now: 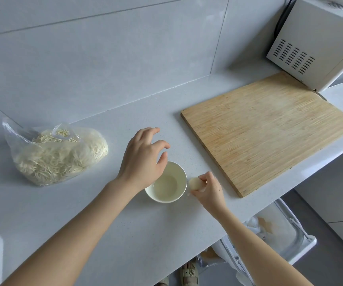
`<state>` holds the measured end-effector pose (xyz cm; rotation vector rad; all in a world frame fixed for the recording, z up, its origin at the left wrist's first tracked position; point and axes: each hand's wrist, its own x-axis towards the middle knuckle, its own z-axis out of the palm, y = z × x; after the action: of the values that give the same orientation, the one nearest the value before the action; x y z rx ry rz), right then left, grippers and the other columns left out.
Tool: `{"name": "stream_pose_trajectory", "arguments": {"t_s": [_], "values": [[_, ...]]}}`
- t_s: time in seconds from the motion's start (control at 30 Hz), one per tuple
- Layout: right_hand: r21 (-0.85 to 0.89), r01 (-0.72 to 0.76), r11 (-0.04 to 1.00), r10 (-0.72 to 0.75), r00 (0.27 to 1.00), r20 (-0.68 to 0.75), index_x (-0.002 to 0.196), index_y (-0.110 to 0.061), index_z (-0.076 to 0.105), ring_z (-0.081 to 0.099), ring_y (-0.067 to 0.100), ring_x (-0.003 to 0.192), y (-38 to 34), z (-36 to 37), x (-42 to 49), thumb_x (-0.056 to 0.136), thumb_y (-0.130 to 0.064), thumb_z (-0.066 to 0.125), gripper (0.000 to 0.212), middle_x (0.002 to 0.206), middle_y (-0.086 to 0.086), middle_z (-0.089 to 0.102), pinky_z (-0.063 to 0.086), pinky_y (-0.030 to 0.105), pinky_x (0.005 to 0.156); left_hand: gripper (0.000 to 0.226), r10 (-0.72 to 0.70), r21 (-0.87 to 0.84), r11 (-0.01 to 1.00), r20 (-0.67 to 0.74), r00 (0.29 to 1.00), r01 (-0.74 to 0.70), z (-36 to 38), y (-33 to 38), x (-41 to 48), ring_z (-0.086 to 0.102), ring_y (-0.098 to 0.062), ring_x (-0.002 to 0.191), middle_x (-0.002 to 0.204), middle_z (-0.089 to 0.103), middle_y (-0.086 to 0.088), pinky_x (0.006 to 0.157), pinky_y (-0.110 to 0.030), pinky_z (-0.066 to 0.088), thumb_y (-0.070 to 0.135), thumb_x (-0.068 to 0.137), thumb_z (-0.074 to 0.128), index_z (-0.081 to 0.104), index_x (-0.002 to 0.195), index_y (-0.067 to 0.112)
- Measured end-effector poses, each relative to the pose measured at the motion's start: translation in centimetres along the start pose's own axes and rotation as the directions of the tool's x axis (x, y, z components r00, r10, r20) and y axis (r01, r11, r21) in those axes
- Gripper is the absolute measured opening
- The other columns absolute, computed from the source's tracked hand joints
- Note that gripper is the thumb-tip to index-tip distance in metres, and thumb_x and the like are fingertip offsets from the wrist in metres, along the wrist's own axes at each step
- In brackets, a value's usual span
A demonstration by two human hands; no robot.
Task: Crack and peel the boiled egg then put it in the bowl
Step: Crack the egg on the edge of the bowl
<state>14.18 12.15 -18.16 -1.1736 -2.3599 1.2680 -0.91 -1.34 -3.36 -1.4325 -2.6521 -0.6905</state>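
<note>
Egg [195, 183] is held in the right hand [207, 191], just beside the white bowl [160, 200] at the bowl's 3 o'clock. Thumb and fingers curl round its far half, so only the end nearer the bowl shows. That bare end looks pale and smooth (whether every scrap of shell is off I cannot tell, since the fingers hide the rest); a small pale fleck lies on the grey countertop [104, 213] close under the hand, at about 7 o'clock from the egg. Its long axis seems to run roughly from 3 to 9 o'clock, with the exposed end pointing at the bowl's rim; egg and rim are close but apart.

The left hand [143, 155] hovers over the bowl's 10 o'clock edge, fingers spread and loosely bent, holding nothing and touching nothing that I can see. So the right hand is plainly the nearer one to the job; the move in prospect, as I judge it, is short: carry the egg over the rim toward 9 o'clock and let it go inside. No egg lies in the bowl yet.

A wooden cutting board [269, 131] lies at 1 o'clock from the bowl; a bag of noodles [59, 155] lies at 9 o'clock, well apart.
</note>
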Motion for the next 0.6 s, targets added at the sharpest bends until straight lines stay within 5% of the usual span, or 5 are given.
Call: {"name": "stream_pose_trajectory", "arguments": {"t_s": [0.23,0.37,0.43,0.53,0.6], "values": [[0.305,-0.145,0.941,0.161,0.987,-0.027,0.094,-0.011,0.051,0.055,0.019,0.085,-1.3,-2.1,-0.5,0.065,-0.01,0.079,0.04,0.093,0.002,0.058,0.044,0.024,0.067,0.02,-0.003,-0.003,1.0,0.009,1.0,0.003,0.1,0.1,-0.1,0.055,-0.038,0.112,0.119,0.062,-0.019,0.093,-0.041,0.044,0.019,0.077,0.057,0.072,0.088,0.012],[0.343,-0.135,0.93,0.16,0.986,-0.045,0.095,-0.011,0.052,0.055,0.017,0.083,-2.0,-2.6,-0.4,0.065,-0.013,0.08,0.041,0.091,-0.001,0.057,0.044,0.024,0.066,0.02,-0.002,-0.009,1.0,0.015,1.0,0.002,0.3,0.5,0.0,0.056,-0.037,0.11,0.117,0.063,-0.018,0.091,-0.041,0.045,0.019,0.076,0.057,0.072,0.087,0.012],[0.211,-0.086,0.974,0.097,0.994,-0.044,0.092,-0.013,0.051,0.054,0.021,0.084,-1.5,-2.1,-0.6,0.064,-0.018,0.08,0.04,0.091,0.0,0.058,0.044,0.027,0.069,0.02,-0.002,-0.011,1.0,0.022,1.0,0.002,0.4,0.8,0.0,0.057,-0.037,0.109,0.116,0.063,-0.018,0.09,-0.041,0.046,0.019,0.076,0.056,0.072,0.087,0.012],[-0.222,0.033,0.975,-0.023,0.999,0.048,0.092,-0.015,0.053,0.049,0.024,0.094,-0.3,-1.1,-1.0,0.062,-0.033,0.079,0.044,0.094,-0.001,0.058,0.04,0.035,0.077,0.021,-0.01,-0.014,1.0,0.048,0.999,0.01,0.6,1.0,-0.1,0.057,-0.037,0.11,0.117,0.063,-0.018,0.091,-0.042,0.045,0.02,0.076,0.055,0.072,0.087,0.013],[-0.307,0.085,0.948,-0.077,0.996,0.038,0.093,-0.013,0.054,0.048,0.024,0.096,-0.1,-1.0,-1.0,0.062,-0.037,0.079,0.046,0.099,-0.002,0.058,0.036,0.034,0.077,0.021,-0.012,-0.019,1.0,0.062,0.998,0.013,0.7,1.0,-0.2,0.057,-0.037,0.11,0.117,0.063,-0.018,0.091,-0.042,0.045,0.02,0.076,0.055,0.072,0.087,0.012]]}}
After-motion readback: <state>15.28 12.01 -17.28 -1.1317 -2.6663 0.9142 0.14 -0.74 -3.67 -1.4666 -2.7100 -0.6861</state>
